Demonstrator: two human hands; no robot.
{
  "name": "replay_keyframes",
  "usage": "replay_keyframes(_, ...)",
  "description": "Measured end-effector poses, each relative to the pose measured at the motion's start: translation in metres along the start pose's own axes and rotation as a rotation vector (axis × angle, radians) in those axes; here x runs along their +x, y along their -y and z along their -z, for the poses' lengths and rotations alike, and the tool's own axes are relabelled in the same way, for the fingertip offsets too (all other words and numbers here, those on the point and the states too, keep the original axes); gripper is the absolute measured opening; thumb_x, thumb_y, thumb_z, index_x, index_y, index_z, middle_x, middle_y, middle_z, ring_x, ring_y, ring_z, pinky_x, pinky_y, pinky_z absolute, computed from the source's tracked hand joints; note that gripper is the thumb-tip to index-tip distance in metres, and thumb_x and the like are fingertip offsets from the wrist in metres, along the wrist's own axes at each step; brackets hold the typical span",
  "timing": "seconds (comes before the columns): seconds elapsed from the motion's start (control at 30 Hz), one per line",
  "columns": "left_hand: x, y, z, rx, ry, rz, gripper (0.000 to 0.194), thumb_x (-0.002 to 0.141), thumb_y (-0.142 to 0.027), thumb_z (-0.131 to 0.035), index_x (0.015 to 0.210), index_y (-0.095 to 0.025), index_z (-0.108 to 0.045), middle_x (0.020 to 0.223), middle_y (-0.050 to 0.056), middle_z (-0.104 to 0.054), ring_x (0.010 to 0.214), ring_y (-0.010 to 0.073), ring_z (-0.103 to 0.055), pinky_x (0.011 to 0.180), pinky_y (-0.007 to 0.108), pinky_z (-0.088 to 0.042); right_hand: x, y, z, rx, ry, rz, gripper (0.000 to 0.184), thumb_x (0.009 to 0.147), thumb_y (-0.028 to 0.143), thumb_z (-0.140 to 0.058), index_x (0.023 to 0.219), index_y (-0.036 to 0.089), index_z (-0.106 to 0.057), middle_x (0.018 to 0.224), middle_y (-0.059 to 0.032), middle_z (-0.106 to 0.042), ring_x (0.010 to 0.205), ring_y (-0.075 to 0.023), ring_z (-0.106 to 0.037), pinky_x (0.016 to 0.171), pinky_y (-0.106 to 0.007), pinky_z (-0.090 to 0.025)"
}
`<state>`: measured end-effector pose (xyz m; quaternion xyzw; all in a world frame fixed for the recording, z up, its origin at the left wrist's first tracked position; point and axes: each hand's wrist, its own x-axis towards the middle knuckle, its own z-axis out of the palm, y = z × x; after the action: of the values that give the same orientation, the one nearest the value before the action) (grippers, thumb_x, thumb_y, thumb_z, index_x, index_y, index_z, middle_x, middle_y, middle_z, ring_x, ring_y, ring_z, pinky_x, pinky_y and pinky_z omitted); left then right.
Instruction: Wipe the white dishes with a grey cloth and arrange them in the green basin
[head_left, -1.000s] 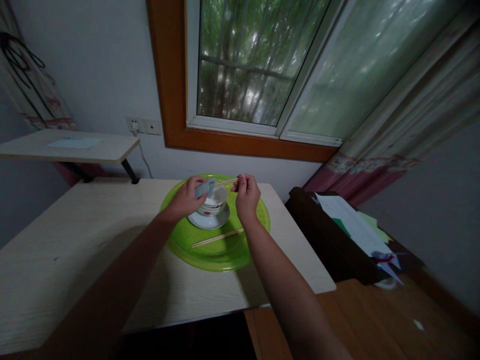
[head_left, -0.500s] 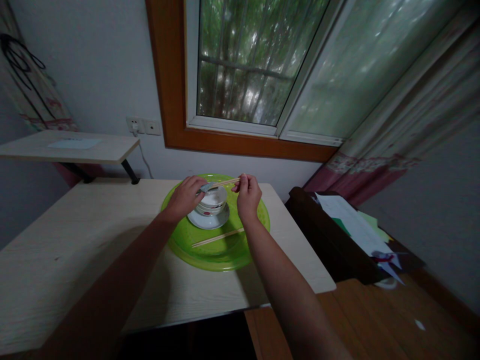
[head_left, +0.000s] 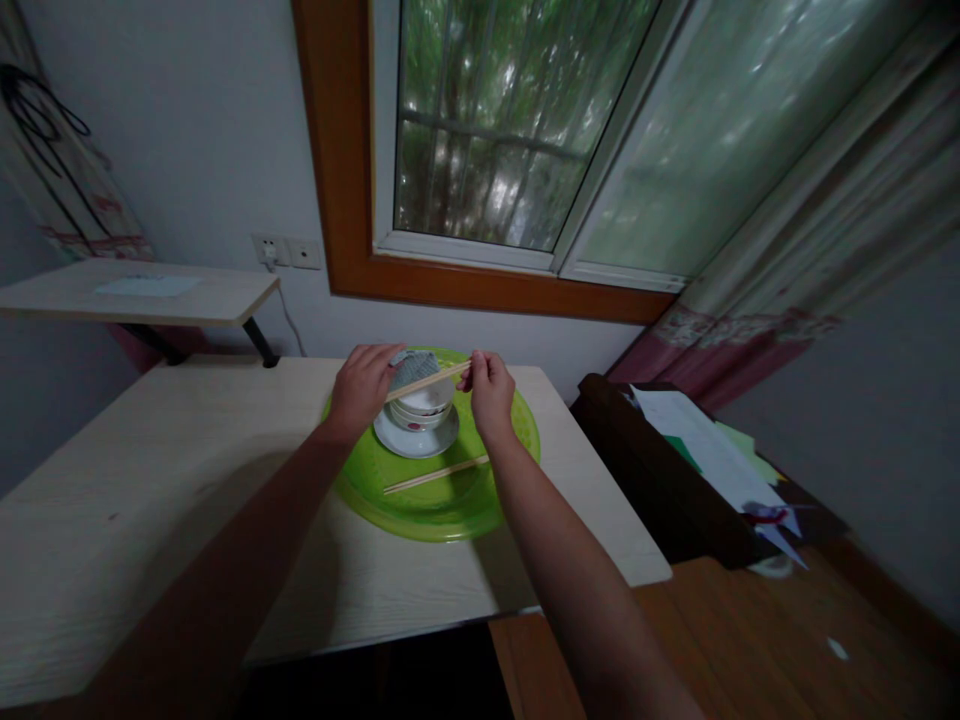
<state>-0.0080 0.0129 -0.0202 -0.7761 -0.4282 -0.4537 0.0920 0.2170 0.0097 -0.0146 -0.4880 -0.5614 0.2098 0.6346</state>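
My right hand (head_left: 490, 392) pinches one end of a pair of chopsticks (head_left: 433, 379), which slant down to the left over the stacked white bowls (head_left: 418, 412). At the far side of the bowls, a grey-blue cloth (head_left: 415, 366) hangs in the fingers of my left hand (head_left: 363, 384), partly behind the chopsticks. Beneath the bowls is a white plate (head_left: 411, 443), resting on a round green tray (head_left: 442, 526). More chopsticks (head_left: 435, 475) lie on the near part of the tray. The left fingertips are partly hidden.
The tray stands on a pale wooden table (head_left: 247, 480) below a window (head_left: 525, 150). A raised shelf (head_left: 142, 290) is at the left back. To the right, a dark brown piece of furniture (head_left: 637, 460) carries papers (head_left: 705, 450).
My left hand has moved a little left and the cloth now spreads open behind the chopsticks, not wrapped around them. My right hand has shifted slightly left, lowering the chopsticks' far end.
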Motion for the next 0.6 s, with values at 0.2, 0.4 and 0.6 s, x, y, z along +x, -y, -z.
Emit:
replay_keyframes(0.2, 0.0009, -0.0010, -0.0007, 0.014, 0.041, 0.053, 0.041, 0.104, -0.028, -0.042, 0.137, -0.019, -0.065, 0.129, 0.010, -0.071, 0.116, 0.0256, -0.060, 0.105, 0.043, -0.046, -0.0004, 0.0005, 0.0026, -0.036, -0.043, 0.035, 0.042, 0.101, 0.057, -0.044, 0.080, 0.023, -0.057, 0.064, 0.0055, -0.059, 0.055, -0.0117, -0.058, 0.058, -0.024, -0.044)
replay_keyframes(0.4, 0.0022, -0.0058, 0.0021, 0.006, 0.046, 0.017, 0.043, 0.106, -0.034, -0.041, 0.139, -0.018, -0.064, 0.132, 0.010, -0.070, 0.118, 0.0253, -0.060, 0.106, 0.043, -0.046, -0.0002, 0.0036, 0.0051, -0.139, -0.083, 0.120, 0.039, 0.104, 0.049, -0.043, 0.078, 0.023, -0.055, 0.064, 0.0050, -0.057, 0.056, -0.0127, -0.056, 0.058, -0.025, -0.040)
replay_keyframes(0.6, 0.0012, -0.0087, 0.0010, -0.023, 0.142, -0.100, 0.044, 0.106, -0.034, -0.040, 0.144, -0.022, -0.060, 0.142, 0.008, -0.065, 0.125, 0.0245, -0.059, 0.111, 0.045, -0.044, -0.0008, 0.0015, 0.0013, -0.096, -0.044, 0.089, 0.037, 0.102, 0.051, -0.046, 0.084, 0.022, -0.060, 0.067, 0.0037, -0.064, 0.057, -0.0132, -0.061, 0.060, -0.025, -0.044)
